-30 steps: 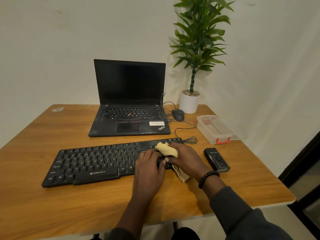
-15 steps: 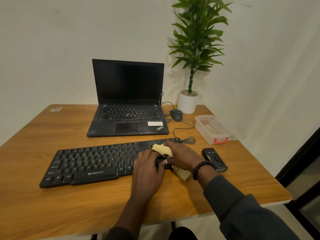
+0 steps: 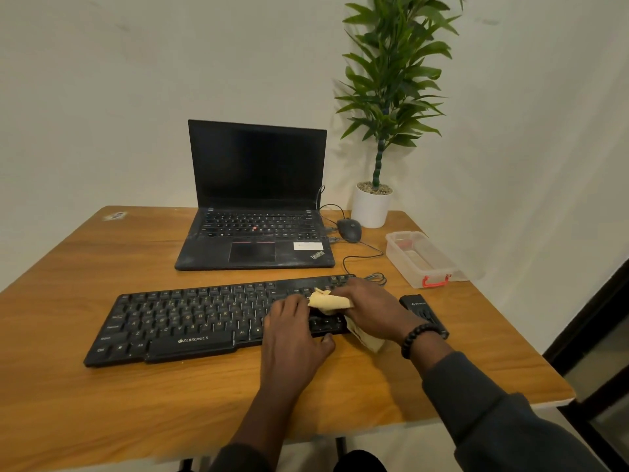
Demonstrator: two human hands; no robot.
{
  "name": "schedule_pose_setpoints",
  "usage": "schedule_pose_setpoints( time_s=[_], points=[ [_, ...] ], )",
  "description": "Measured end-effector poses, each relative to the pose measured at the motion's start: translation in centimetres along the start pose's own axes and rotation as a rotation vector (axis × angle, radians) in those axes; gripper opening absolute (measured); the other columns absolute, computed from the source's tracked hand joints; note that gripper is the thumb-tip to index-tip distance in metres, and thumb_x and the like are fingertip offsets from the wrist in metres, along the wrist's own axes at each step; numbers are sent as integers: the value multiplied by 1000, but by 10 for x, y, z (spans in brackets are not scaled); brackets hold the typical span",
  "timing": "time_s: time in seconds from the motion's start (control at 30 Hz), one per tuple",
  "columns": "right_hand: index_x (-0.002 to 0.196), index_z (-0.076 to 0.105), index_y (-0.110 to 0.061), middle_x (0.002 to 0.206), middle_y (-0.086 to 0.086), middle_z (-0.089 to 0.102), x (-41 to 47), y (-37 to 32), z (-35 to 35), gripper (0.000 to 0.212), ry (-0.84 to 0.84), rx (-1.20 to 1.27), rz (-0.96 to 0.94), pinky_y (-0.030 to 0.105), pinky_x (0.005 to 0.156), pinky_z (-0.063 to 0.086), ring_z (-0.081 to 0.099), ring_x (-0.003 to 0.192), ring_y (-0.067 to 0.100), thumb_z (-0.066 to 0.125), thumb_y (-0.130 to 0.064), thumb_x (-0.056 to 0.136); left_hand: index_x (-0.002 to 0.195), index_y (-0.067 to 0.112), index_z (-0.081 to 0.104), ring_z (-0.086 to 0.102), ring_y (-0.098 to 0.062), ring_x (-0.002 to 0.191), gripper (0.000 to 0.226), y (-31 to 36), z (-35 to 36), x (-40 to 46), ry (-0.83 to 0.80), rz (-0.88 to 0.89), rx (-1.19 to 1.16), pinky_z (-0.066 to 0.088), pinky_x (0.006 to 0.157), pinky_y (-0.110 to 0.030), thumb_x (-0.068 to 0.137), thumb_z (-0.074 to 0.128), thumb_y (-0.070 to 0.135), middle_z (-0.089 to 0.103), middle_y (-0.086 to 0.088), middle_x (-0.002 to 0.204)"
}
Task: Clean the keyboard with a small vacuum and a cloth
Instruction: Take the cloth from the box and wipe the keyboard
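Cloth stage appears to be underway; the black keyboard (image 3: 190, 321) is lying on the wooden table (image 3: 102, 403) in front of the open laptop (image 3: 255, 206), its long axis running left to right and tilted slightly, right end farther from the person. The right hand (image 3: 371, 310) is bunching the yellow cloth (image 3: 328, 301) over the keyboard's right end, fingers curling round the wad; a tail of cloth is hanging out under the wrist onto the table. The left hand (image 3: 292, 330) is resting flat on the keys just left of the cloth, fingers straight and lightly spread, thumb at the front edge, likely steadying the board. Key relation: nearly all uncovered keys are stretching away to the left of the cloth, so the wipe would probably have to travel leftward along the long axis, with the left hand sitting in that path. The small black vacuum (image 3: 423, 315) is lying just right of the keyboard, near the right wrist, untouched.
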State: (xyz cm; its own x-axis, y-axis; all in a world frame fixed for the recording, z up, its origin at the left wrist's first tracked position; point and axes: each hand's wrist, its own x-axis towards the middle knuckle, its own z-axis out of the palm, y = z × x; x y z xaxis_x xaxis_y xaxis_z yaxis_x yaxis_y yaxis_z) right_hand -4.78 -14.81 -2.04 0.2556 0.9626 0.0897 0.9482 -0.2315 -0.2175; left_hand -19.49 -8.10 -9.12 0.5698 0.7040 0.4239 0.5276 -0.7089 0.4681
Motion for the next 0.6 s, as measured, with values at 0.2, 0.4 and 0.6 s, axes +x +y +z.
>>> schedule_pose_setpoints(
  time_s=[0.2,0.4,0.6],
  points=[
    [131,58,-24,118,3,56,-6,0,-1,38,-64,28,-3,33,92,45,52,108,19,52,-11,96,129,26,51,38,-9,114,60,0,-1,0,15,19,-19,28,94,-24,77,66,53,48,11,124],
    [133,57,-23,119,6,55,3,-10,0,41,-25,56,51,36,92,48,55,107,22,51,-9,95,123,25,52,39,-9,112,56,-1,0,0,27,12,0,31,93,-24,77,64,54,48,11,123],
    [128,61,-21,118,3,59,-6,-3,-16,36,-132,9,18,32,89,47,54,107,19,52,-11,96,124,29,51,37,-7,108,57,-1,-1,0,11,18,-12,25,87,-22,75,65,54,47,13,120]
  ],
)
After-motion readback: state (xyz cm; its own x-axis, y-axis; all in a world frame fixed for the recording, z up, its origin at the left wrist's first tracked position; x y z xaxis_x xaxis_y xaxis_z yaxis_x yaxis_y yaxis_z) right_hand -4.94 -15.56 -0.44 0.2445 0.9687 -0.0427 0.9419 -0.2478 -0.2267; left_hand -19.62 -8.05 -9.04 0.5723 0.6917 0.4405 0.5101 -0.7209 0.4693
